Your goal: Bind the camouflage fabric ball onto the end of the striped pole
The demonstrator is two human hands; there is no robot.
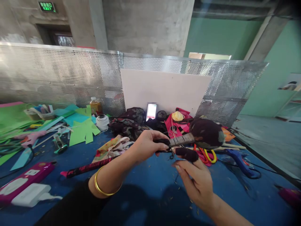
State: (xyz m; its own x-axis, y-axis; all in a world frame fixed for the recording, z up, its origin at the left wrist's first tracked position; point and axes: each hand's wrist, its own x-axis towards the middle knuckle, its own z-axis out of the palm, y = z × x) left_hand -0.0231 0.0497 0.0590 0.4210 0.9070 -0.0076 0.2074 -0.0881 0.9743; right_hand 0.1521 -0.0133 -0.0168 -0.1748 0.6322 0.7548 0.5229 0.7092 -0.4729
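Observation:
Near the middle of the view, my left hand (147, 146) is closed round the dark end of a stick-like handle. The handle has a grey wrapped section (182, 139) and joins a round bundle of dark patterned cloth (207, 133) on the right. Just below the handle, my right hand (196, 175) pinches a thin dark thread (173, 155) that hangs from it. A black covering sits on my right index finger. A gold bangle circles my left wrist.
The blue table (150, 182) holds a blue glue gun (240, 161) and scissors (210, 156) at right. Dark cloth (131, 121), white string (102, 121), a bottle (95, 106) and green paper (82, 130) lie behind. A magenta power strip (30, 179) is at left; a red-black stick (88, 168) lies near my left forearm.

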